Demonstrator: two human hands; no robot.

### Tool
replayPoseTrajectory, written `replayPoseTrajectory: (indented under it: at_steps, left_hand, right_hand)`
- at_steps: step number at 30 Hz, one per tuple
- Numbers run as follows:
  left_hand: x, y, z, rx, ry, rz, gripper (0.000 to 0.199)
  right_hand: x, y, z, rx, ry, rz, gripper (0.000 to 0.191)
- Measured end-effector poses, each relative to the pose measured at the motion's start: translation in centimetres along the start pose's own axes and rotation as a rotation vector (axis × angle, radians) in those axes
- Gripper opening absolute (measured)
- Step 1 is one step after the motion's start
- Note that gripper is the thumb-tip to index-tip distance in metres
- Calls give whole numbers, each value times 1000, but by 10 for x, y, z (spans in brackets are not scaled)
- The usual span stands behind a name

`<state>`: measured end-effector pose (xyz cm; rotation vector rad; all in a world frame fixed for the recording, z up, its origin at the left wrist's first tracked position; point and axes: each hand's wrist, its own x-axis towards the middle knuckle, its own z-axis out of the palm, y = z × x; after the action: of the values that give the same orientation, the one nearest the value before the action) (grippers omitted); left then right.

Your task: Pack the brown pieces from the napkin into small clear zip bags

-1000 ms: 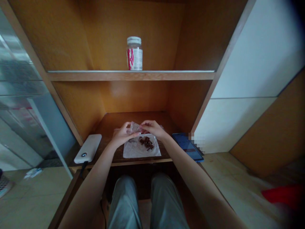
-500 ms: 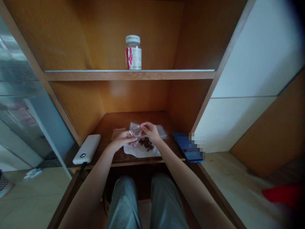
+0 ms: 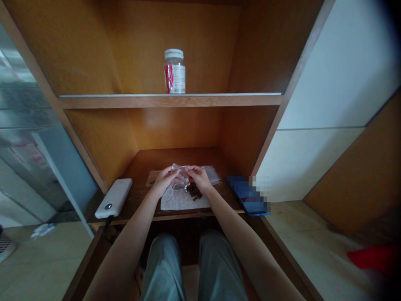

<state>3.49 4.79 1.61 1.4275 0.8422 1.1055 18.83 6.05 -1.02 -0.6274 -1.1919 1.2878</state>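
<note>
A small clear plastic bag (image 3: 180, 180) is stretched between my two hands above the lower shelf. My left hand (image 3: 164, 180) pinches its upper left edge, and my right hand (image 3: 199, 177) pinches the upper right. Just below the bag, a heap of small dark brown pieces (image 3: 194, 191) lies on a white paper sheet (image 3: 178, 200); their exact kind is too small to tell. Behind my right hand rests a stack of clear plastic bags (image 3: 212, 174). Another flat clear packet (image 3: 151, 177) lies left of my left hand, partly hidden by it.
On the left of the shelf is a white power bank (image 3: 114, 198) with a black cable. A dark phone (image 3: 247, 195) lies at the right edge. Overhead, a clear bottle with a white lid (image 3: 174, 72) stands on the upper shelf (image 3: 219, 100).
My left hand has risen from the bag's lower part to its upper edge. The bag now hangs spread between both hands, and more of the paper shows.
</note>
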Motion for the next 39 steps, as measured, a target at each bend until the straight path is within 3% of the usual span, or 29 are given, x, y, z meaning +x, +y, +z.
replayPoseTrajectory:
  at_steps: [11, 22, 28, 39]
  left_hand:
    - [-8, -13, 3, -27, 167, -25, 28]
    - [-16, -13, -2, -2, 125, -41, 32]
    - [-13, -19, -7, -55, 173, -69, 32]
    - [-15, -16, -7, -95, 136, -82, 35]
  right_hand:
    - [-7, 4, 1, -105, -33, -26, 27]
    - [-12, 3, -1, -206, -54, -125, 32]
    - [-14, 4, -1, -203, -51, -99, 35]
    - [-15, 5, -1, -171, -31, -39, 38]
